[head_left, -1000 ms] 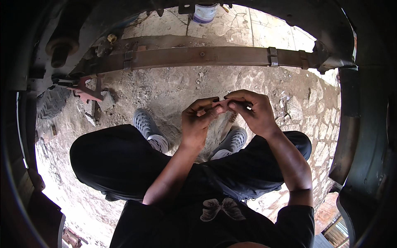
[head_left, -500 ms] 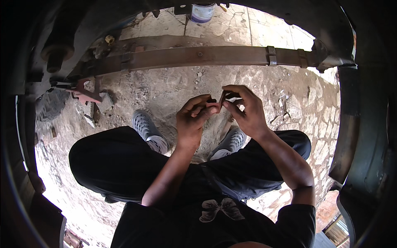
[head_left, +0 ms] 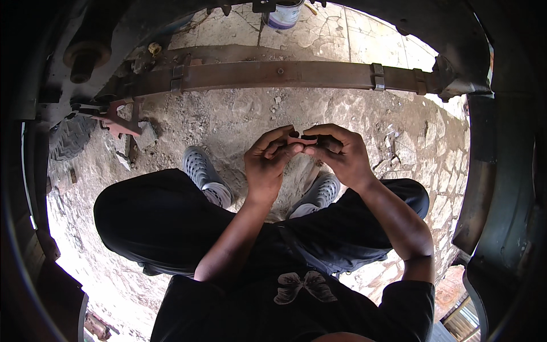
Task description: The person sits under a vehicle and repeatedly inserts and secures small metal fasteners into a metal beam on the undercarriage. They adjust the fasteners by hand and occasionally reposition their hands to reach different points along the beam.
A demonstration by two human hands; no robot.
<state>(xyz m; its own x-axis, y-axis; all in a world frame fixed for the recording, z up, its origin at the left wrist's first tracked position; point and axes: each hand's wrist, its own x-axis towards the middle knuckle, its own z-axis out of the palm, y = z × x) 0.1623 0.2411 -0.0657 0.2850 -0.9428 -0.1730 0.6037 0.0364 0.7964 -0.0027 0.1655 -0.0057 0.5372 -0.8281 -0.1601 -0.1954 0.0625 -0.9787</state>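
Between both hands is a small, thin reddish-brown strip (head_left: 302, 140), perhaps sandpaper; its exact kind does not show. My left hand (head_left: 269, 155) pinches its left end between thumb and fingertips. At the other end, my right hand (head_left: 345, 156) grips it the same way, and the two thumb tips nearly meet below it. A dark edge shows by the fingertips, too small to name. Both hands are held above the ground, over the gap between my two grey shoes (head_left: 199, 170).
A long rusty leaf spring (head_left: 245, 75) with metal clamps crosses ahead of my hands. On the left are a red metal stand (head_left: 121, 124), a tyre (head_left: 71, 138) and broken stone (head_left: 147, 135). A white and purple bucket (head_left: 283, 15) stands far ahead. Dark vehicle panels (head_left: 510, 199) flank me.
My right hand has lowered and turned inward. The strip, bent upward at its right end before, now lies nearly level between both hands. The view has shifted slightly.
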